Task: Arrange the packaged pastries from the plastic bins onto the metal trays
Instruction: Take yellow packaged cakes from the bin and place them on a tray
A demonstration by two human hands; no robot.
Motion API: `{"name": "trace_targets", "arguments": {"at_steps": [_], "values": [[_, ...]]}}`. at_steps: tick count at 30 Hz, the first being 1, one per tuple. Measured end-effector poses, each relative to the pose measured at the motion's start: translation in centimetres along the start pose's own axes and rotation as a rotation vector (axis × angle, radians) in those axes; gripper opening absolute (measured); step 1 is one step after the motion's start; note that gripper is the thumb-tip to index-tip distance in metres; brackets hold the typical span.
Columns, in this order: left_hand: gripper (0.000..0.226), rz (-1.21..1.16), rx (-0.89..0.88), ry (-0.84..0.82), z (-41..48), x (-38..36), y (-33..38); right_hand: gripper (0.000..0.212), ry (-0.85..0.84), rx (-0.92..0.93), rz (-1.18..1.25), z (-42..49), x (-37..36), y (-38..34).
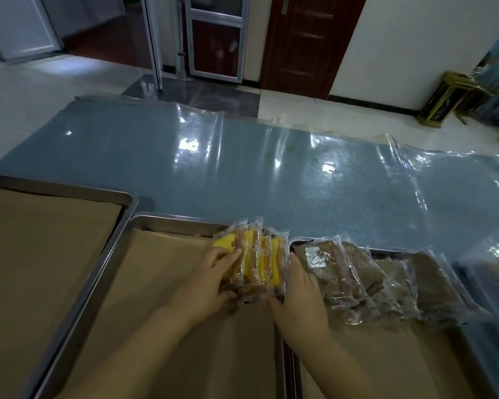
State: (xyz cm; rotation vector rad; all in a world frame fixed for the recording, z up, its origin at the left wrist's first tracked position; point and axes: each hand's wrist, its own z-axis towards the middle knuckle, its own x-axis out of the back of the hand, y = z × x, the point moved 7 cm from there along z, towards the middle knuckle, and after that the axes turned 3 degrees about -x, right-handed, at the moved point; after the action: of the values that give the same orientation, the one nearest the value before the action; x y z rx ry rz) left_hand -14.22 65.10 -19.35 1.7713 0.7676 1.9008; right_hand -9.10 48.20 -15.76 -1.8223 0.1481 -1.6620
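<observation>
A bunch of yellow packaged pastries stands on edge at the far right corner of the middle metal tray, which is lined with brown paper. My left hand presses against the bunch's left side, fingers curled on the wrappers. My right hand holds the bunch's right side, fingers fairly straight along it. The two hands squeeze the packs together. On the right metal tray a row of brown packaged pastries lies overlapping along the far edge.
A third metal tray with brown paper sits at the left. All trays rest on a blue-grey table under clear plastic sheeting. A clear plastic bin shows blurred at the right edge. Doors and tiled floor lie beyond.
</observation>
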Motion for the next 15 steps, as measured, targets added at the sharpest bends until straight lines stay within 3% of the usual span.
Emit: {"name": "trace_targets", "arguments": {"at_steps": [9, 12, 15], "values": [[0.072, 0.077, 0.044, 0.025, -0.6, 0.4, 0.4, 0.071, -0.144, -0.071, -0.167, 1.1, 0.2, 1.0], [0.068, 0.079, 0.078, 0.047, -1.8, 1.1, 1.1, 0.059, -0.152, -0.082, -0.147, -0.2, 1.6, 1.0], [0.061, 0.073, 0.078, 0.086, -3.2, 1.8, 2.2, 0.060, -0.131, -0.052, -0.181, -2.2, 3.5, 0.8]]}}
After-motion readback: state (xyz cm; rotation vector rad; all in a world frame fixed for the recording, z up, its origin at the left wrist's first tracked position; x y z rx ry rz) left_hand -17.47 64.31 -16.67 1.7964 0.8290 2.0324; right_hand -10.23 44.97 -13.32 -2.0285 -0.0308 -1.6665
